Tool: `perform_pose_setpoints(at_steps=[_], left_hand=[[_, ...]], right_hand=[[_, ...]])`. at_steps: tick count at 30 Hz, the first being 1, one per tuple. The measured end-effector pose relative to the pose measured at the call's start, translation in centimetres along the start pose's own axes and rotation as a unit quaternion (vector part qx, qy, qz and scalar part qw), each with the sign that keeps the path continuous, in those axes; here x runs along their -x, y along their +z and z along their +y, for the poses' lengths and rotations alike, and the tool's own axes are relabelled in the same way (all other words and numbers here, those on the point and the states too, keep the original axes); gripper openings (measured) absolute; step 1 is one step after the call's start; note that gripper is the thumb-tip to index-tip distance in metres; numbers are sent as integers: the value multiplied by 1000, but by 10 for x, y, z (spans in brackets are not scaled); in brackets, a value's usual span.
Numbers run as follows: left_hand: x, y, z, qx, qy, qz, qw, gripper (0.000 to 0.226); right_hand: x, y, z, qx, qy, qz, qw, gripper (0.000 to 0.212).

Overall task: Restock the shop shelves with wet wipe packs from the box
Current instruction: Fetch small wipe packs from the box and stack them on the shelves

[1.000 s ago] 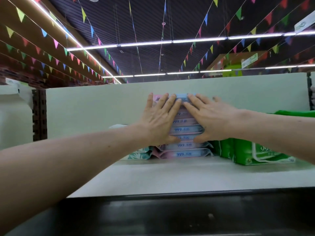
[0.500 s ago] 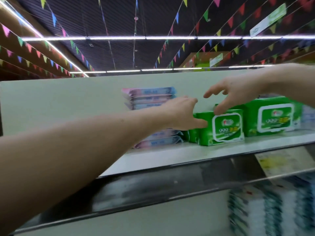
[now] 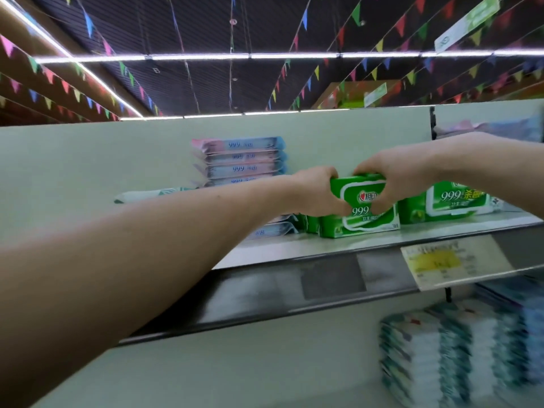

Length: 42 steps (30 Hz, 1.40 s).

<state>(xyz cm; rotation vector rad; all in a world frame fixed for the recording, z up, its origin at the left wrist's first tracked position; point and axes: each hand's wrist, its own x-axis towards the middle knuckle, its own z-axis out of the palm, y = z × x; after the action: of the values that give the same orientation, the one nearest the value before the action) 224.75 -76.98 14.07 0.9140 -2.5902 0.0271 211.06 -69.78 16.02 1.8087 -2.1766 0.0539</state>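
Reaching before, left hand and right hand now grip the green pack.

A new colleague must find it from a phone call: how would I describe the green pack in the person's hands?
Find the top shelf, then the tall pink-and-blue stack on it. Right of the stack two green packs face front; the green pack is the left one. Unlike its neighbour, it is gripped by the left hand and right hand.
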Motion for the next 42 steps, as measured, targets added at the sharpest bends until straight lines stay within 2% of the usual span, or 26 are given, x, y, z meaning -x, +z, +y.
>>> perform_pose_setpoints(at_steps=[8, 13, 18, 21, 25, 26, 28, 30, 34, 36, 39, 41, 42], left_hand=[[-9, -7, 17, -22, -98, -45, 994, 67], [-12, -4, 20, -19, -113, -41, 993, 45], [-13, -9, 15, -45, -134, -65, 988, 46], [-11, -12, 19, -65, -147, -76, 984, 53], [-14, -17, 32, -138, -157, -73, 975, 85], [-14, -16, 32, -140, -152, -80, 975, 83], [-15, -11, 32, -127, -142, -100, 977, 64], [-16, -10, 33, -123, -143, -104, 976, 54], [-17, -17, 38, -115, -156, -116, 974, 60], [-9, -26, 32, -54, -170, -88, 980, 70], [14, -43, 8, 94, -191, 5, 977, 56], [30, -52, -16, 156, -225, 70, 959, 48], [37, -56, -29, 176, -243, 100, 949, 44]], right_hand=[[-7, -2, 20, 43, -98, 2, 994, 60], [-14, 4, 31, 51, -139, -8, 989, 58], [-21, 15, 34, 30, -176, 31, 983, 59], [-19, 14, 33, 39, -180, 36, 982, 61], [-20, 9, 35, 46, -188, 32, 981, 72], [-22, 9, 35, 46, -190, 29, 980, 67], [-24, 9, 35, 44, -194, 23, 980, 56], [-23, 9, 34, 34, -195, 25, 980, 53], [-15, 10, 35, 17, -185, 21, 982, 53], [-13, 10, 36, 24, -175, 25, 984, 52], [-7, 5, 39, 13, -156, 8, 988, 65], [-2, -4, 36, -1, -152, 19, 988, 84], [0, -8, 31, -13, -160, 37, 986, 86]])
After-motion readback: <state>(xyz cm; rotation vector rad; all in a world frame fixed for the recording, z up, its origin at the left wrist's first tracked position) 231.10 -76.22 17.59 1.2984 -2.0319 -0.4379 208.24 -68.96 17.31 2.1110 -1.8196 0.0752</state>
